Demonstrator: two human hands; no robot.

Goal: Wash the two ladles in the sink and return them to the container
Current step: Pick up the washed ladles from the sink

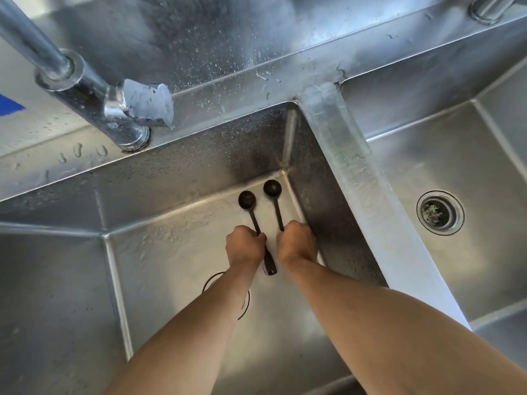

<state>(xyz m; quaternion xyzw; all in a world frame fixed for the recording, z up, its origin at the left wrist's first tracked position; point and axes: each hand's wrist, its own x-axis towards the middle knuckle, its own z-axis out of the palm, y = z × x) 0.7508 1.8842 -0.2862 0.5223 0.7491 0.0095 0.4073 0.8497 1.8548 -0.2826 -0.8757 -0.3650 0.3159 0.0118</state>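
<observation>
Stainless steel fills the frame: a deep, wet two-basin steel sink with a chrome tap at upper left and a second basin's round drain strainer at right. Low in the left basin, near its far right corner, the left hand is fisted around the handle of one slim dark long-handled ladle, and the right hand is fisted likewise around the other dark ladle. Both bowls point away, side by side and apart, probably so each can be rinsed separately. Both forearms reach straight down and forward, wrists level. No water stream shows, and no container is in view.
</observation>
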